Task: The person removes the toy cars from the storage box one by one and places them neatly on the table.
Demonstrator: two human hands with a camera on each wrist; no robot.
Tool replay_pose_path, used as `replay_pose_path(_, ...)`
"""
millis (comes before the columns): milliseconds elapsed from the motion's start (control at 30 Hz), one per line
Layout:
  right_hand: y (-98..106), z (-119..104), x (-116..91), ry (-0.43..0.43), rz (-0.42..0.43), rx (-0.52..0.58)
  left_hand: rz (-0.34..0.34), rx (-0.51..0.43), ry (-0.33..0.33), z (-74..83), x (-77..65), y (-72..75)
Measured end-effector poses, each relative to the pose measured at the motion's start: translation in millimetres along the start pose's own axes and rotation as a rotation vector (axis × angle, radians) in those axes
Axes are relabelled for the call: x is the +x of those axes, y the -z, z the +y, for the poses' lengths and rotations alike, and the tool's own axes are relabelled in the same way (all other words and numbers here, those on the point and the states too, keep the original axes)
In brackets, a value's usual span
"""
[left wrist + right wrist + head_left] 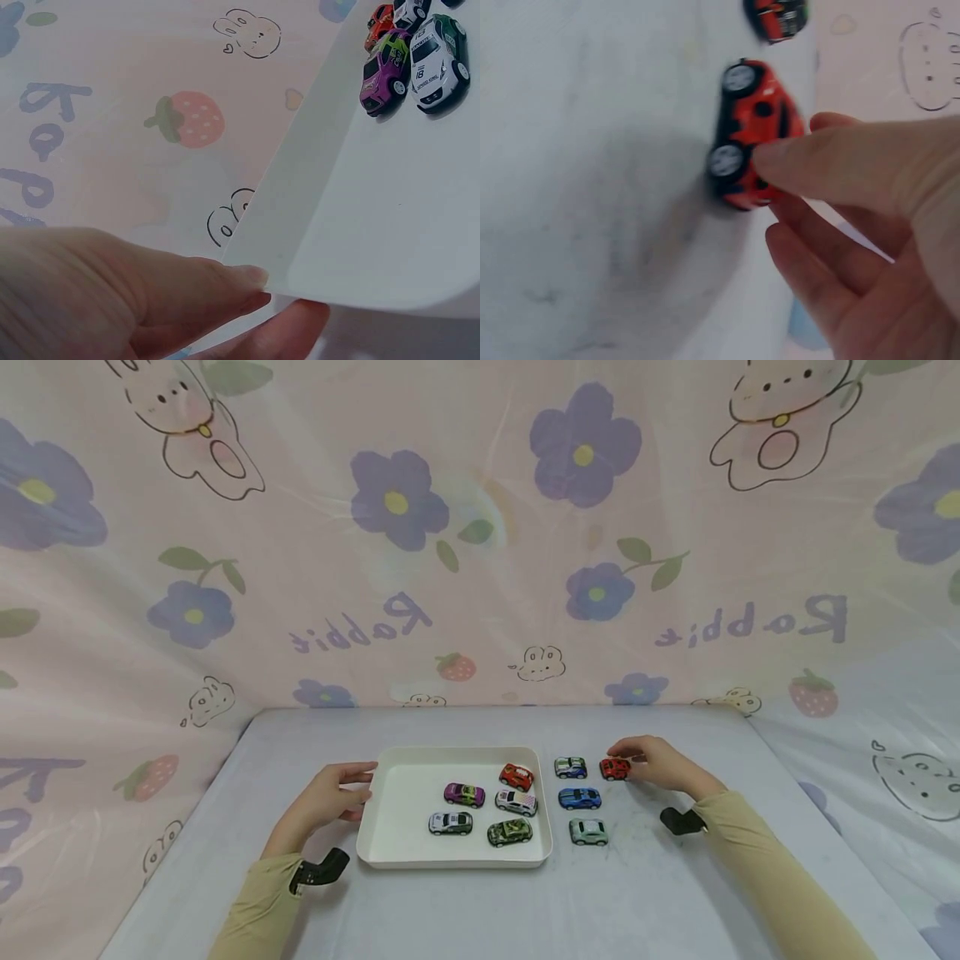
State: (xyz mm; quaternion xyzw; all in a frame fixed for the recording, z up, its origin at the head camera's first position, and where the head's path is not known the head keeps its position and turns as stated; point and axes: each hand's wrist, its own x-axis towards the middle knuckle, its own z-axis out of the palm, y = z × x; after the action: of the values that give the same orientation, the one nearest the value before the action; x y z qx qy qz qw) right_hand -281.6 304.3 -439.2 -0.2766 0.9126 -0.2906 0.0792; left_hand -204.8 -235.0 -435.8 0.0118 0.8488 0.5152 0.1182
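My right hand (660, 763) pinches a red toy car (761, 135) between thumb and fingers, to the right of the tray. My left hand (322, 803) is at the left wall of a white tray (390, 856), fingertips right at its rim. Inside the tray are a purple car (464, 794), a white-and-green car (451, 823), a camouflage car (510, 832), a white patterned car (516, 802) and an orange-red car (517, 777).
Between the tray and my right hand stand a white, blue and green car (571, 767), a blue car (580, 798) and a pale green car (588, 832). All lie on a white-covered table (480, 914). A printed curtain (480, 593) rises behind it.
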Motion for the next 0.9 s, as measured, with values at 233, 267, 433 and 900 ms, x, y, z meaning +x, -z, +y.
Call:
replay_pose_path(233, 9, -22, 2, 0.063, 0.053, 0.003, 0.001, 0.014, -0.001, 1.1, -0.4, -0.1)
replay_pose_path(267, 10, -26, 3, 0.071, 0.055, 0.011, -0.003, 0.022, -0.008, 1.1, -0.6, 0.1)
replay_pose_path(433, 12, -51, 11, 0.114, 0.058, 0.053, 0.001, 0.013, -0.008, -0.2, -0.7, 0.0)
replay_pose_path(900, -12, -102, 48, 0.198, 0.036, 0.122, -0.001, -0.006, -0.010, -4.4, 2.0, 1.2)
